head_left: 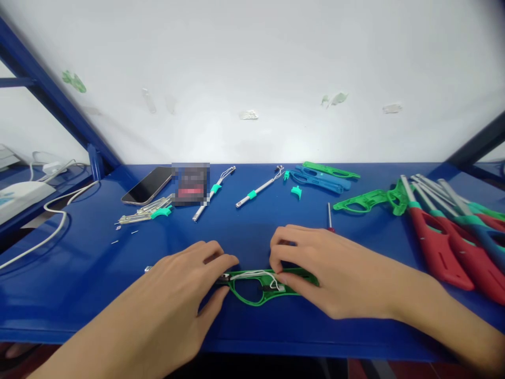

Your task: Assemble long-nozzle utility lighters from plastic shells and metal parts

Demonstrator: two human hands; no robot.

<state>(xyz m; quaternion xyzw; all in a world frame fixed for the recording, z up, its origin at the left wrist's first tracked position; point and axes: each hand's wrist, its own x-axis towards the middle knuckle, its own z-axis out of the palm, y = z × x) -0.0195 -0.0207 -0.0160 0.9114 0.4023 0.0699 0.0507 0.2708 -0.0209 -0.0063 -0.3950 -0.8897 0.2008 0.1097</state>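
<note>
One green half-shell of a gas lighter handle [254,302] lies open side up before me, with a trigger loop in its middle. Inside it run white wires [252,274] to a small black and white igniter part [274,287]. My left hand [185,284] is closed around the shell's left end, thumb below and fingers above; a metal tip [148,269] pokes out beyond it. Over the right part, my right hand [315,268] has thumb and forefinger pinched at the wire, and its palm hides the shell's right end.
Two white lighter rods [256,193] with wires lie behind. Left are a phone [148,185], clear lighter parts [144,211] and screws. Right lie a blue shell [321,180], green shells [366,201], a screwdriver [330,216] and several red-handled lighters [442,247]. A white wall [252,68] stands behind.
</note>
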